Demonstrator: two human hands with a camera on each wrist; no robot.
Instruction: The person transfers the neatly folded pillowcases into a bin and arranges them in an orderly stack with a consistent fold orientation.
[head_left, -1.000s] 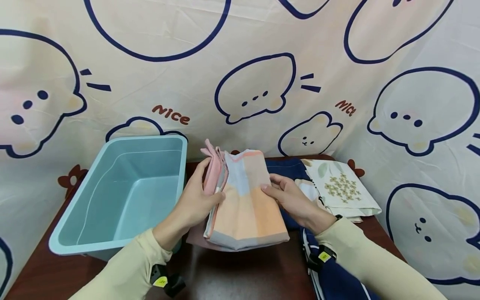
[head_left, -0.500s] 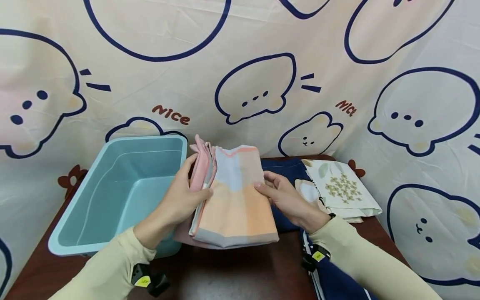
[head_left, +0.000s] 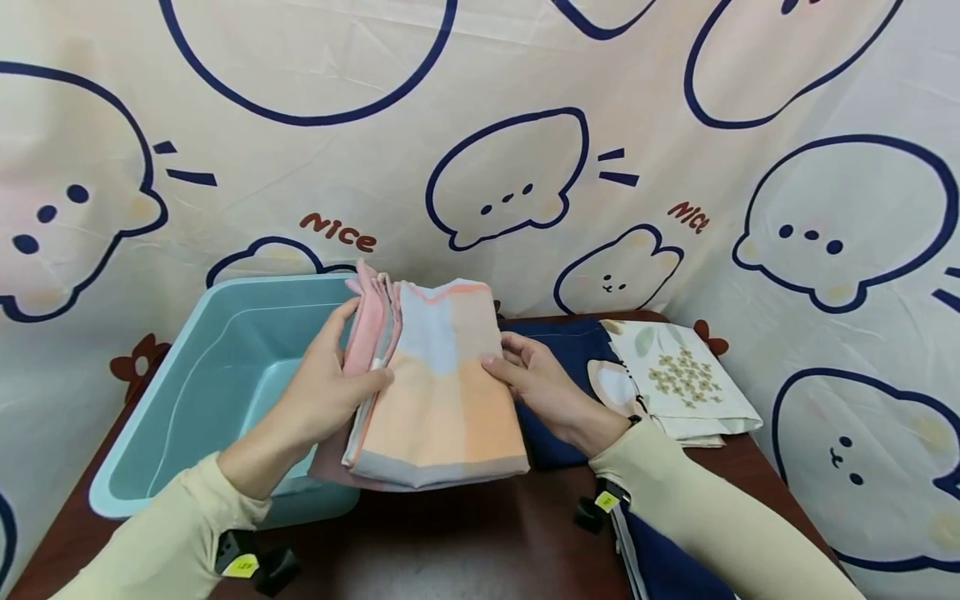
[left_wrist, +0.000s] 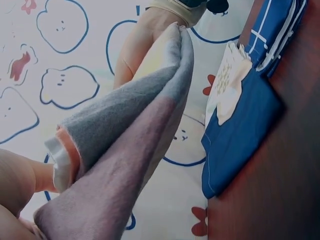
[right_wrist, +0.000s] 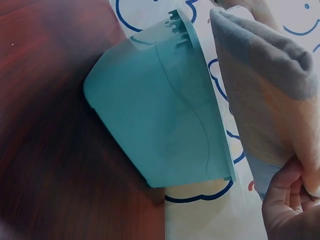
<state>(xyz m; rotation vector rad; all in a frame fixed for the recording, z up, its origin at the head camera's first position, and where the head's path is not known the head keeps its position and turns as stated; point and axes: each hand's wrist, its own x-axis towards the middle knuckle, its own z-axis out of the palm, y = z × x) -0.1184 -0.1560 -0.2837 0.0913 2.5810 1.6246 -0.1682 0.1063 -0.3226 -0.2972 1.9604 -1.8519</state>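
Centre frame: folded cloth (head_left: 438,400), long axis roughly top-to-bottom, pinched in the grips of left hand (head_left: 318,383) and right hand (head_left: 543,383). I note left is nearer blue tub (head_left: 198,400), frame left.

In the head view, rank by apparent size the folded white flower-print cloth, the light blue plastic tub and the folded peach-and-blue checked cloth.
Light blue plastic tub, by outline, partly covered
Peach-and-blue checked cloth
White flower-print cloth
Nearness to the camera may enlarge the checked cloth.
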